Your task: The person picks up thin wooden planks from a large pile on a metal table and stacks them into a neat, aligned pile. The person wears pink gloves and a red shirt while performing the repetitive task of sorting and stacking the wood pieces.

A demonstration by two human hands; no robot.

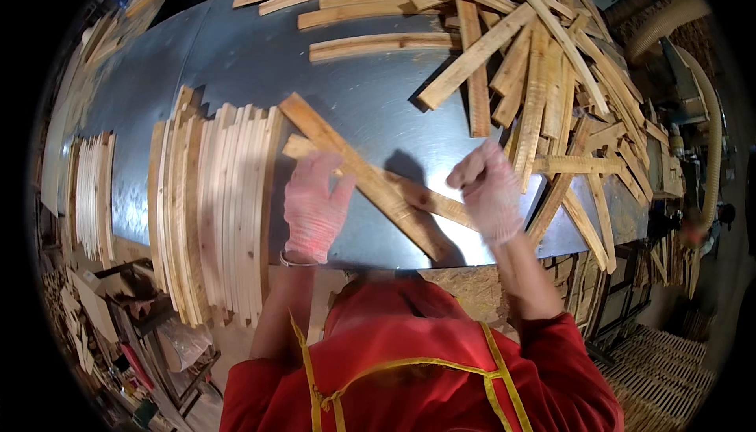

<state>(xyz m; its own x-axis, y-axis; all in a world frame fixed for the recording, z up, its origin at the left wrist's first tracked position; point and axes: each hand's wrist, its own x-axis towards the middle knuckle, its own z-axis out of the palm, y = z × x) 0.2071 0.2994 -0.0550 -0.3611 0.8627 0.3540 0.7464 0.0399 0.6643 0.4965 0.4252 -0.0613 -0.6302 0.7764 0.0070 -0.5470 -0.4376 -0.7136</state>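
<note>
Two wooden slats lie crossed on the metal table before me. The upper slat slants from far left to the near edge; the lower slat passes beneath it. My left hand, in a pale pink knit glove, is over the lower slat's left end, thumb apart from the fingers. Whether its fingertips touch the wood is hard to see. My right hand, gloved alike, is above the lower slat's right end, fingers curled in with nothing visible in them. Its shadow falls on the table to the left.
A row of upright-edged slats stands packed left of my left hand, with a smaller bundle farther left. A loose heap of slats covers the table's far right. Ridged hose hangs at the right.
</note>
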